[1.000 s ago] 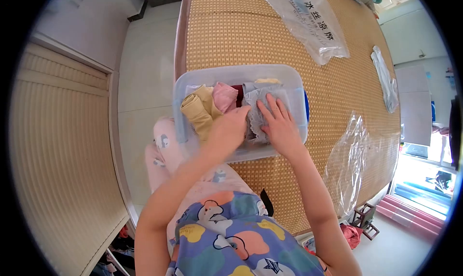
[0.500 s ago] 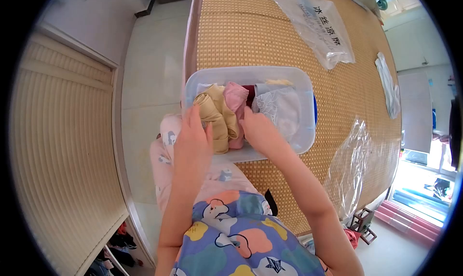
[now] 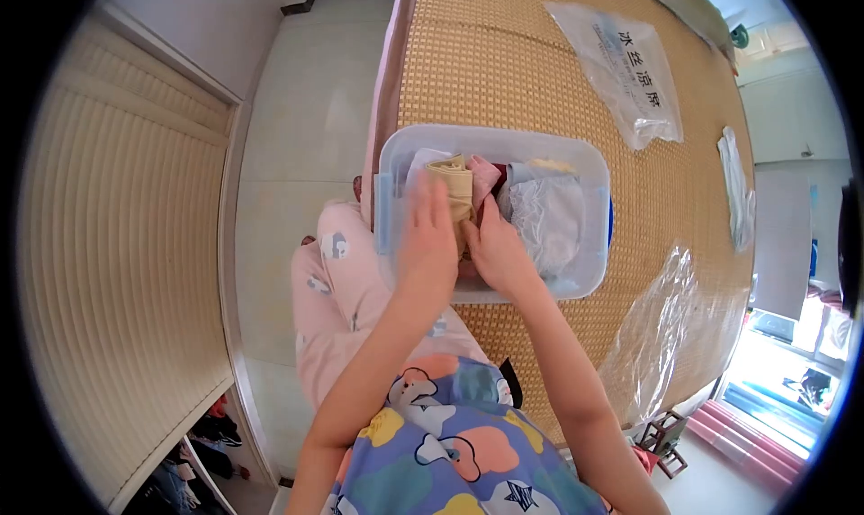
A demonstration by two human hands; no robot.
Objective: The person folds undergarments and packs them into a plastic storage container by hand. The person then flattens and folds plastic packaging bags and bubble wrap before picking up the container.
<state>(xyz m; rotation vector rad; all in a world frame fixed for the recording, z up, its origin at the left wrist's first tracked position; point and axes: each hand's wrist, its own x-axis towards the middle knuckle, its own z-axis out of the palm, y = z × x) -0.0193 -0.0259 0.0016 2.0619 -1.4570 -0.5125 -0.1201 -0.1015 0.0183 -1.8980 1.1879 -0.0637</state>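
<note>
A clear plastic storage box [image 3: 589,267] holds several folded clothes. My left hand [image 3: 429,245], slightly blurred, lies with its fingers stretched out along the left side of a khaki folded garment [image 3: 457,180]. On the garment's other side is my right hand [image 3: 498,249], thumb and forefinger apart, fingertips down against the cloth. Beside those fingertips is a pink garment [image 3: 484,175], with a strip of dark red cloth [image 3: 501,180] next to it. A pale grey lace-trimmed garment [image 3: 547,218] fills the box's right part. Some white cloth [image 3: 423,166] shows behind my left hand.
The box stands on a woven mat [image 3: 504,74] covering a bed, near its left edge. A printed plastic bag [image 3: 621,74], a clear plastic wrapper [image 3: 661,326] and a white cloth strip [image 3: 736,191] lie on the mat. A slatted door [image 3: 126,245] stands at the left.
The khaki garment has gone from a loose, spread roll to a narrower upright fold. My left hand has moved right over it. The whole view has shifted, with the box further right.
</note>
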